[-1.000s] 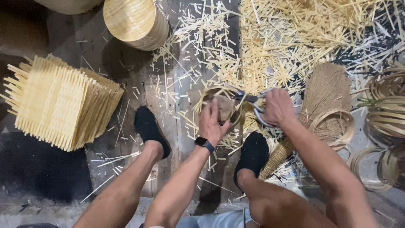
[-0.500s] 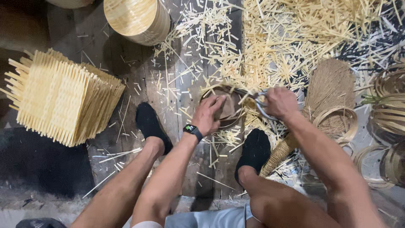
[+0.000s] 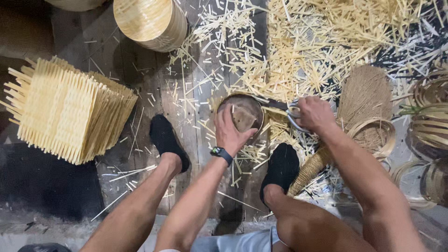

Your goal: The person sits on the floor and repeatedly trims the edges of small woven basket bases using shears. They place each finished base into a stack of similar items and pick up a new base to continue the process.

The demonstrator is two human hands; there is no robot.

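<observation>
My left hand [image 3: 231, 133], with a dark watch on its wrist, grips the near rim of a small round woven bamboo basket [image 3: 242, 112] on the wooden floor between my feet. My right hand [image 3: 315, 114] is closed on the handles of a pair of scissors [image 3: 289, 108], whose dark blades reach the basket's right rim. Part of the basket's inside is hidden by my left hand.
A stack of square woven bamboo mats [image 3: 70, 109] sits at left. Round bamboo lids [image 3: 149, 21] lie at the top. Cut bamboo strips [image 3: 326, 42] litter the floor. A small broom [image 3: 359, 107] and bamboo hoops [image 3: 424, 121] lie at right. My black-socked feet [image 3: 165, 140] flank the basket.
My left hand has shifted along the basket's near rim and the basket has turned slightly. The right hand still holds the scissors at the rim.
</observation>
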